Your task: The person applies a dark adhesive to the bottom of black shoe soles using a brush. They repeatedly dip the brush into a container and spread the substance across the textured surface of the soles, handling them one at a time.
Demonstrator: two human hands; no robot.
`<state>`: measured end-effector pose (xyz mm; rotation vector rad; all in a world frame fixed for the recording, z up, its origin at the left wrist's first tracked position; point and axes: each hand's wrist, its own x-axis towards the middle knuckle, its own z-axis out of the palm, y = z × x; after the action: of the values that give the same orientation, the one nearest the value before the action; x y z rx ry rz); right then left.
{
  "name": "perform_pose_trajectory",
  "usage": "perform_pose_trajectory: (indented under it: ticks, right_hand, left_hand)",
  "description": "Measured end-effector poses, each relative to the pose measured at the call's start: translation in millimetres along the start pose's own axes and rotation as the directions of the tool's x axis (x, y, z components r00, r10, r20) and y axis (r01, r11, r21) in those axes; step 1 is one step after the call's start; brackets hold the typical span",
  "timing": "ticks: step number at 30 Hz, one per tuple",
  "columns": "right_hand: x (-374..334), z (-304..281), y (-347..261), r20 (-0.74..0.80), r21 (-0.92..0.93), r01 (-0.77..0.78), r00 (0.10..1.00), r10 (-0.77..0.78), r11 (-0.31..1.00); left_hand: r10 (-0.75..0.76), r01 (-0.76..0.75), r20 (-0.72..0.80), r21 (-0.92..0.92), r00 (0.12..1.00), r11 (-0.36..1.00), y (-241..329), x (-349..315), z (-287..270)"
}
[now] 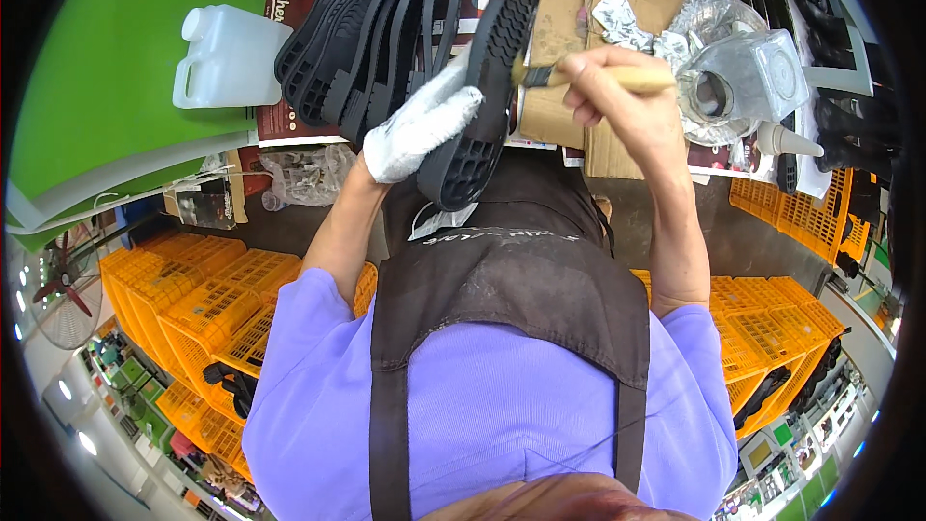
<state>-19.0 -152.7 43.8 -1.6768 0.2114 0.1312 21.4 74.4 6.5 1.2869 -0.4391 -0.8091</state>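
Observation:
A black shoe sole [494,68] is held up at a tilt by my left hand [421,128], which wears a white glove and is closed round the sole's left side. My bare right hand [619,96] grips the pale wooden handle of a brush [641,79]. The bristle end meets or almost meets the sole's right edge; I cannot tell which. Several more black soles [371,34] stand in a row on the bench to the left of the held one. Behind the brush lies a sheet of brown cardboard [569,0].
A white plastic jug [236,56] stands left on the green surface [106,58]. At right are a clear container [762,72] lying on its side, crumpled wipes [622,21] and a white nozzle bottle [786,141]. Orange crates [212,294] are stacked left, with more crates [781,323] at right.

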Motion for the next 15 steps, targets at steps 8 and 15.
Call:
perform_pose_trajectory:
  ticks: [8, 15]
  right_hand:
    - [-0.3, -8.7, -5.3, 0.044, -0.149, 0.406, 0.914, -0.404, 0.902]
    - [-22.3, 18.7, -2.3, 0.539, -0.039, 0.697, 0.618, -0.572, 0.716]
  left_hand:
    - [-0.03, 0.031, 0.009, -0.513, 0.999, 0.858, -17.6, -7.4, -12.7]
    - [-0.142, -0.065, -0.252, -0.664, 0.957, 0.745, -21.7, -4.3, -20.4]
